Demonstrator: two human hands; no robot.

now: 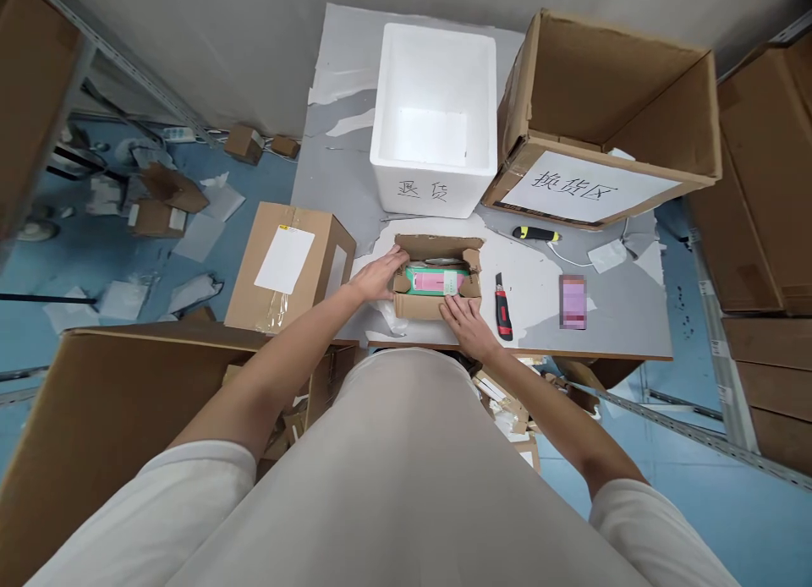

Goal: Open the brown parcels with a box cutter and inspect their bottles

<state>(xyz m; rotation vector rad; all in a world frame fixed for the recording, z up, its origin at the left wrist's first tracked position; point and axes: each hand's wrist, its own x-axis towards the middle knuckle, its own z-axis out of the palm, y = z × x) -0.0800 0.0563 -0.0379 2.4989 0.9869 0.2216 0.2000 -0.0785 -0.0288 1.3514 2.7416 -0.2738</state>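
Grey worktop with patches of torn white paper, backed by a pale wall and flanked by a littered blue floor. Near the front edge, a small open carton. Inside it, a green-and-pink package, lying flat with its long axis running left to right, parallel to the carton's front wall. Toward the package's right end, a pale label, just beyond the right fingertips.

At the carton's left wall, the left hand, fingers over the rear corner; cannot tell whether pinching the cardboard or merely steadying it. On the carton's front wall, toward its right end, the right hand, fingers spread, pressing rather than clasping. Of the two, nearer to the package: the right, with the package lying forward and slightly left of it.

Left of the carton, a taped box; behind it, a white foam box; behind and right, a large open box. Just right of the carton, a red-and-black knife; farther right, a blurred pink rectangle.
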